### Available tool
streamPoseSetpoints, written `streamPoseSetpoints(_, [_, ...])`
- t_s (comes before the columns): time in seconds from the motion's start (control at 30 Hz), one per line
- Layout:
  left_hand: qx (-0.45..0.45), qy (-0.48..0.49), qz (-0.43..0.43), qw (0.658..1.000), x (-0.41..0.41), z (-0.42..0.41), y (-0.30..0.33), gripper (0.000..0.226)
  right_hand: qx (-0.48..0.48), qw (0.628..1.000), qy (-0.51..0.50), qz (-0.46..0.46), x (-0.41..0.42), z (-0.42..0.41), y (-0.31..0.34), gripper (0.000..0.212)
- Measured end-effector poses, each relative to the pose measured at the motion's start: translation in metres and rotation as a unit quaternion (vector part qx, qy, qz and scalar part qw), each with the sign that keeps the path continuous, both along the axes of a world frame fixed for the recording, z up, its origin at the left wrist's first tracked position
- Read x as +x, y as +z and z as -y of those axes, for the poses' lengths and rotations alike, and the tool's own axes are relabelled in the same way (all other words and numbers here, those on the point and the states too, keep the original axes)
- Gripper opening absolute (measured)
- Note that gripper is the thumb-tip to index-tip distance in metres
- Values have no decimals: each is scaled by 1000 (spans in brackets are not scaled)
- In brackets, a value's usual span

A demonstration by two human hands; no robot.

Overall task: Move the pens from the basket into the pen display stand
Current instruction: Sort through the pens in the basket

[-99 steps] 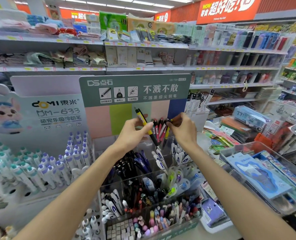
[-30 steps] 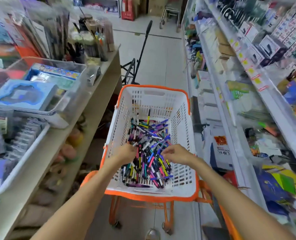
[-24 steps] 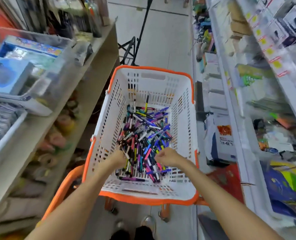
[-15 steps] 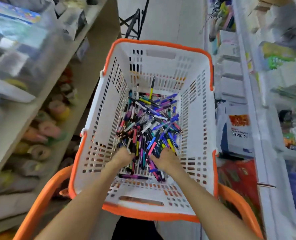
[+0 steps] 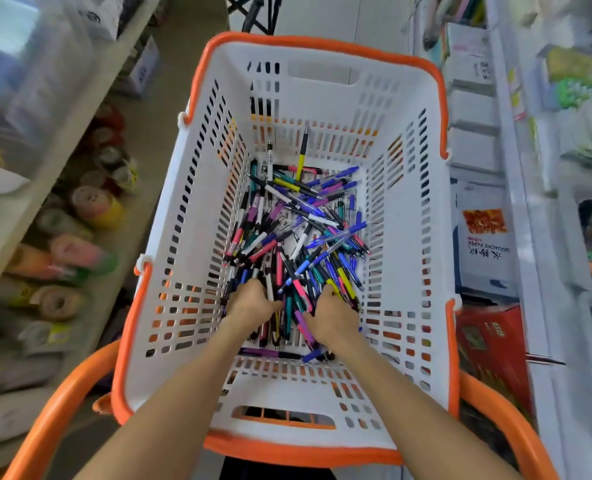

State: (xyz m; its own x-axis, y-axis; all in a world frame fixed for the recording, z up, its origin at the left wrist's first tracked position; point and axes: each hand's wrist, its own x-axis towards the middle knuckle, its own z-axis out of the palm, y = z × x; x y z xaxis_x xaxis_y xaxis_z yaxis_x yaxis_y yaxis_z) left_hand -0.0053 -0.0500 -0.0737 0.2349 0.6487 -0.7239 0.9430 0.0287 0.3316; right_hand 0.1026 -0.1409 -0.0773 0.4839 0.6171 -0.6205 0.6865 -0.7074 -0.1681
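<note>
A white plastic basket (image 5: pixel 197 216) with an orange rim fills the middle of the view. On its floor lies a loose pile of pens (image 5: pixel 298 233) in blue, purple, pink, teal, yellow and black. Both my hands reach down into the near end of the pile. My left hand (image 5: pixel 251 303) has its fingers curled over a few pens at the pile's left edge. My right hand (image 5: pixel 334 315) curls its fingers round pens just right of it, with a purple pen poking out beneath. My fingertips are buried among the pens. The pen display stand is out of view.
The basket sits on a cart with an orange tubular frame (image 5: pixel 55 420). A beige shelf unit (image 5: pixel 156 109) with rolls of tape (image 5: pixel 90 202) stands at the left. At the right are white shelves (image 5: pixel 516 202) with paper packs and boxes.
I have turned from the display stand to the basket. Over the last second the view tilted down and closer, and both hands sank deeper into the near end of the pen pile.
</note>
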Motion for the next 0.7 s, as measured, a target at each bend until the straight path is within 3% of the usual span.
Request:
streamPoseSetpoints(0.1, [-5,-43,-22,999,-4,-7,5,33,7,998,62,15,-5,2,0,53])
streamPoseSetpoints(0.17, [30,-122,-76,989,-3,-6,13,39,-2,998,68,4,-5,0,-2,54])
streamPoseSetpoints(0.23, [87,-184,-113,972,-2,-2,19,40,-11,998,53,-36,-1,-1,-1,55])
streamPoseSetpoints(0.3, [86,-183,-101,974,-4,-1,19,38,-39,992,30,-113,4,-3,3,62])
streamPoseSetpoints(0.4, [-25,-100,-8,995,-2,1,12,35,-69,963,-69,-251,17,-6,10,70])
streamPoseSetpoints(0.5, [-156,57,96,981,3,3,13,23,-52,938,-142,-313,30,-5,17,65])
streamPoseSetpoints(0.6, [-197,159,142,957,7,5,19,29,-9,902,-222,-371,33,-5,22,63])
streamPoseSetpoints(0.7, [-224,190,158,943,11,4,29,43,43,837,-298,-457,28,-12,32,42])
